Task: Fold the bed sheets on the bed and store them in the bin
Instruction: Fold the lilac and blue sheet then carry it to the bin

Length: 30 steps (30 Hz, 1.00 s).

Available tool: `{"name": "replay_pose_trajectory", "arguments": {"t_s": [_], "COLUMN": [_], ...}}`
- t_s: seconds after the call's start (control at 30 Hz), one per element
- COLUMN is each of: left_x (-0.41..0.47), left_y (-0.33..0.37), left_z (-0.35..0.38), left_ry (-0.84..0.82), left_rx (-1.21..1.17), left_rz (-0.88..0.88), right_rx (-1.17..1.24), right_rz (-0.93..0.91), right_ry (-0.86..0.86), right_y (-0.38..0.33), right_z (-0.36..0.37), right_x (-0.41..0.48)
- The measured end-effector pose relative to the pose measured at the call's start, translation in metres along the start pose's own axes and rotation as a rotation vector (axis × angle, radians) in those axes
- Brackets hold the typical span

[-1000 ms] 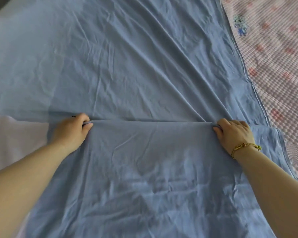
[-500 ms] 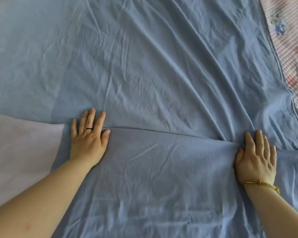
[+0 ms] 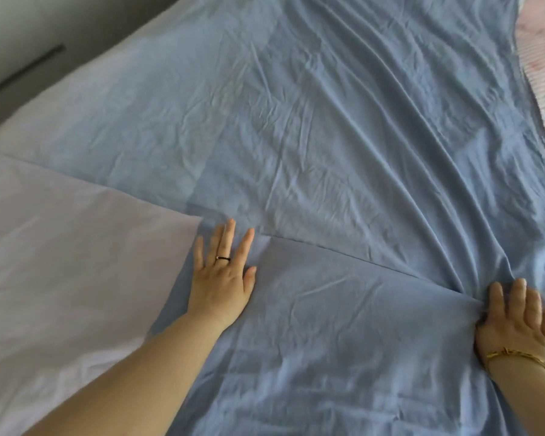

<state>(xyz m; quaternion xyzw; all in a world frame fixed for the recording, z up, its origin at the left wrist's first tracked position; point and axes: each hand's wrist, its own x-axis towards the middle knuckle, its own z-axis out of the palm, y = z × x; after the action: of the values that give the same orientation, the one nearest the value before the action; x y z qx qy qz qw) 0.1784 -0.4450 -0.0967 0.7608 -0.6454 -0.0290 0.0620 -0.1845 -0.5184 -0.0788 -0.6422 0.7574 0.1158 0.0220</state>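
L hand [image 3: 221, 280], R hand [image 3: 516, 325]: grips flat, holding nothing, on 1 blue sheet [image 3: 328, 136]

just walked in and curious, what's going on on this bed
A person is partway through folding a blue sheet. The near part is folded over, and the left hand and right hand press flat on it near the folded edge, fingers straight. A white sheet lies to the left. No bin is in view.
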Motion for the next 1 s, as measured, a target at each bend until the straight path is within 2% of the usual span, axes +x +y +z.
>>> {"name": "replay_pose_trajectory", "arguments": {"t_s": [0.1,0.17,0.27,0.4,0.47,0.57,0.6,0.63,0.67,0.7,0.77,0.83,0.9,0.97,1.0], "left_x": [-0.060,-0.088,-0.100,-0.090,-0.085,-0.085,-0.088,-0.095,-0.098,-0.102,-0.106,-0.106,-0.108,-0.108,-0.109], "left_y": [-0.023,-0.059,-0.123,-0.231,-0.291,-0.376,-0.413,-0.449,-0.464,-0.482,-0.504,-0.516,-0.517,-0.516,-0.518], "left_z": [-0.004,-0.015,-0.032,-0.048,-0.058,-0.078,-0.082,-0.087,-0.092,-0.094,-0.092,-0.088,-0.086,-0.087,-0.090], "left_ry": [-0.084,-0.211,-0.200,-0.272,-0.279,-0.239,-0.259,-0.287,-0.327,-0.334,-0.326,-0.312,-0.294,-0.288,-0.278], "left_rx": [-0.086,-0.060,-0.066,0.011,0.063,0.125,0.138,0.117,0.099,0.065,-0.027,-0.082,-0.104,-0.134,-0.160], "left_rz": [0.015,0.005,-0.085,-0.200,-0.241,-0.378,-0.416,-0.464,-0.512,-0.546,-0.606,-0.628,-0.621,-0.607,-0.610], "right_rx": [0.077,0.195,0.398,0.423,0.390,0.365,0.339,0.335,0.304,0.271,0.251,0.148,0.118,0.113,0.160], "right_rz": [0.012,0.000,-0.089,-0.366,-0.432,-0.606,-0.664,-0.702,-0.701,-0.679,-0.591,-0.636,-0.668,-0.602,-0.586], "right_ry": [0.007,0.001,0.182,0.286,0.329,0.255,0.280,0.220,0.221,0.143,0.056,0.092,0.009,0.134,0.072], "right_y": [-0.009,-0.026,-0.095,-0.244,-0.322,-0.436,-0.480,-0.522,-0.547,-0.571,-0.606,-0.623,-0.621,-0.616,-0.614], "right_z": [0.000,0.010,0.012,0.005,0.008,0.007,0.006,0.004,0.008,0.002,-0.009,-0.008,-0.008,-0.010,-0.012], "right_x": [-0.037,-0.073,-0.128,-0.190,-0.209,-0.244,-0.256,-0.268,-0.271,-0.276,-0.280,-0.277,-0.272,-0.270,-0.274]}}
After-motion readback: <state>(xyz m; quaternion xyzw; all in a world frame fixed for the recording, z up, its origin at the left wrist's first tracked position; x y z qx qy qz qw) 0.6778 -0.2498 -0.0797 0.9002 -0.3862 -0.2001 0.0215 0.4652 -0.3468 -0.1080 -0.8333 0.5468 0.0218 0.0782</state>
